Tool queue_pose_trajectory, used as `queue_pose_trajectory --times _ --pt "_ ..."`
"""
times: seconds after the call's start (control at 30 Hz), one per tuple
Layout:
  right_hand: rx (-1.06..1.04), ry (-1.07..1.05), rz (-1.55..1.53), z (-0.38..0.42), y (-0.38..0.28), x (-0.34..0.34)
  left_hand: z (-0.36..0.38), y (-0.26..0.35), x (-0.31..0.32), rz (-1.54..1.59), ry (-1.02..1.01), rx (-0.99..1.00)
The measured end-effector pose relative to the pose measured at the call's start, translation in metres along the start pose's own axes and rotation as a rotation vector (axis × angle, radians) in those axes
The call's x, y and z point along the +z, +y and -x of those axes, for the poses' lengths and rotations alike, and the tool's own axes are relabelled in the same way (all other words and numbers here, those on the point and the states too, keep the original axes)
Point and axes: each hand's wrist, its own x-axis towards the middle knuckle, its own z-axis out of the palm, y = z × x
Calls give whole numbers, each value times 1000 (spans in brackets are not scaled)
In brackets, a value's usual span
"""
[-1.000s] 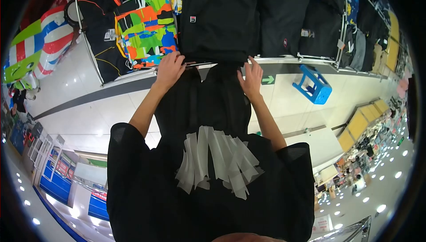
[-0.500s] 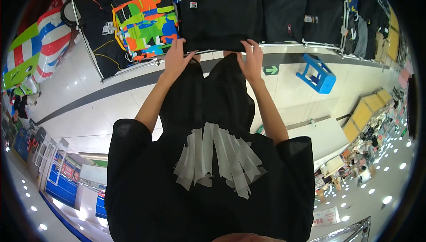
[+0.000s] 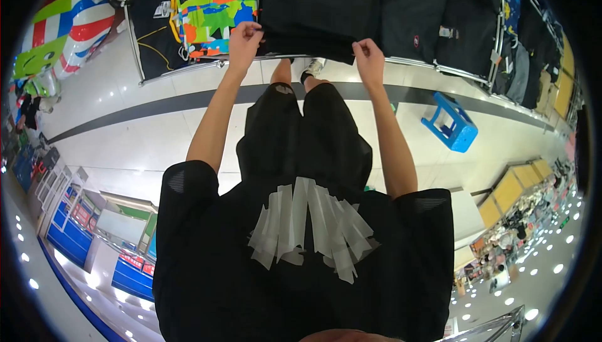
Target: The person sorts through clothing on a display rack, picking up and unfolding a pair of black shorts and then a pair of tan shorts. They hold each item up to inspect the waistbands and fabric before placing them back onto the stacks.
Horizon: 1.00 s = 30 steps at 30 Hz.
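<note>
A black garment [image 3: 316, 12] with a small white logo patch lies at the top middle of the head view, on the display stand. My left hand [image 3: 245, 44] pinches its near left corner between thumb and fingers. At the near right corner, my right hand [image 3: 369, 59] grips the cloth with its fingertips. The near edge stretches between both hands over the front metal rail, sagging slightly. Left of it lie multicoloured patterned shorts [image 3: 216, 12] with a drawstring; right of it is another black garment [image 3: 412, 12] with a small red-ringed badge.
The stand's metal rail [image 3: 433, 66] runs across in front of me. A blue plastic stool [image 3: 453, 125] stands on the tiled floor to the right. Striped inflatables [image 3: 81, 19] are at the far left. Wooden crates [image 3: 511, 191] stand at the right.
Both hands have moved forward and a little apart, from lying along the garment's near edge to pinching its corners. My view has shifted, and my lower legs and a shoe now show.
</note>
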Motion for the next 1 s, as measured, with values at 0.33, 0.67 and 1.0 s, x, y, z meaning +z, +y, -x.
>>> queue_pose_trajectory --times 0.33,0.67,1.0 --pt "95 -180 -308 -16 -14 -19 -13 10 38 76 324 -435" --pt "-215 -1 88 -11 1 -18 1 -11 33 -187 180 -108" --pt "-208 200 393 6 -11 -3 12 35 16 -555 111 152"
